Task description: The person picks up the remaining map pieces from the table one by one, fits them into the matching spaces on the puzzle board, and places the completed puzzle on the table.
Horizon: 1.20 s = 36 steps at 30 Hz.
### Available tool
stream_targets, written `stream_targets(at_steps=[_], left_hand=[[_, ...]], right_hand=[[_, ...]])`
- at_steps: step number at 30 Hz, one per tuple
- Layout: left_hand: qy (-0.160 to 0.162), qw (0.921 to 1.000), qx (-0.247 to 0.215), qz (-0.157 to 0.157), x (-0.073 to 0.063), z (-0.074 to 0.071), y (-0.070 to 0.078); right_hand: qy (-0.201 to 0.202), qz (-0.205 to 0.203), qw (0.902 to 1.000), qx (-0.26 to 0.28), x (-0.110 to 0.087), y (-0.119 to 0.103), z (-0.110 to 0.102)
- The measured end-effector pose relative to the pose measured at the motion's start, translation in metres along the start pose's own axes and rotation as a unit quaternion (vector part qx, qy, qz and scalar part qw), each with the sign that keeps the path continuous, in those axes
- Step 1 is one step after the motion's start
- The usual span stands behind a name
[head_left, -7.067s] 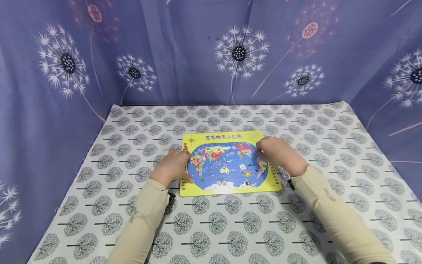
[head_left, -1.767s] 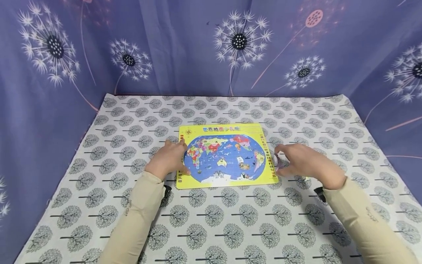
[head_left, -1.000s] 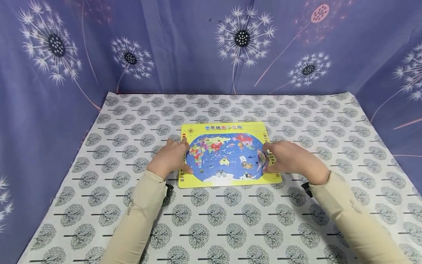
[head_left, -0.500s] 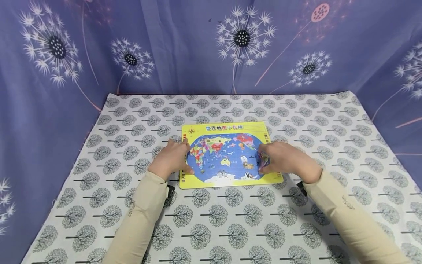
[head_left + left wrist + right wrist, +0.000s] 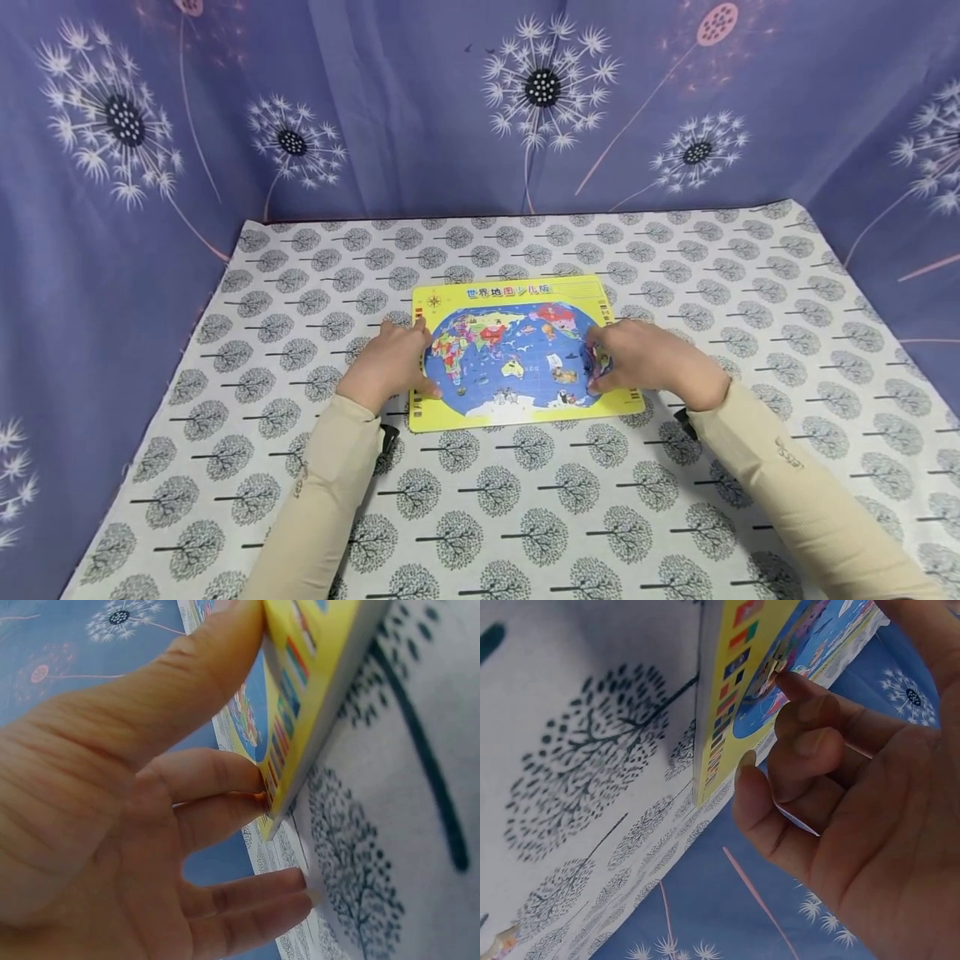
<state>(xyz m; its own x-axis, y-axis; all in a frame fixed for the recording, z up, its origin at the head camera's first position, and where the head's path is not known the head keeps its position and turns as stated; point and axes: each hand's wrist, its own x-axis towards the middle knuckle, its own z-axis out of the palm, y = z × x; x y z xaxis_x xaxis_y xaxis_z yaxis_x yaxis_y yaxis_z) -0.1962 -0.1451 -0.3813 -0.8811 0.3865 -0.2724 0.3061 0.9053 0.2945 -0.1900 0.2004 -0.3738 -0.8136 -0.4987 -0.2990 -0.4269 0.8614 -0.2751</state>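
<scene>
A yellow-bordered world map puzzle board [image 5: 450, 417] lies flat on the cloth, its blue oval map facing up. My left hand [image 5: 386, 364] rests at its left edge. In the left wrist view the thumb [image 5: 225, 645] presses on the board's face and nearly straight fingers touch the edge. Over the map's right end, my right hand [image 5: 652, 358] pinches a small colourful puzzle piece [image 5: 602, 358] between thumb and index finger. That piece looks tilted against the board, and the fingers partly cover it. The right wrist view shows the other fingers curled in beside the flag strip [image 5: 724, 712].
A white tablecloth [image 5: 525, 533] with grey tree prints covers the table. Purple dandelion curtains [image 5: 420, 108] stand behind it and at both sides. A small colourful thing, perhaps another piece [image 5: 502, 943], lies at the lower left corner of the right wrist view.
From beyond the board's right edge, my right hand has moved left over the map with the puzzle piece. It barely shifts in the last half second. My left hand keeps its place.
</scene>
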Motion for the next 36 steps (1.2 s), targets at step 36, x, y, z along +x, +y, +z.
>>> stream_targets(at_steps=[36], left_hand=[[0.008,1.0,-0.003,-0.003,-0.002,0.0,0.001]], right_hand=[[0.028,0.013,0.9995,0.006,-0.012,0.002,0.002]])
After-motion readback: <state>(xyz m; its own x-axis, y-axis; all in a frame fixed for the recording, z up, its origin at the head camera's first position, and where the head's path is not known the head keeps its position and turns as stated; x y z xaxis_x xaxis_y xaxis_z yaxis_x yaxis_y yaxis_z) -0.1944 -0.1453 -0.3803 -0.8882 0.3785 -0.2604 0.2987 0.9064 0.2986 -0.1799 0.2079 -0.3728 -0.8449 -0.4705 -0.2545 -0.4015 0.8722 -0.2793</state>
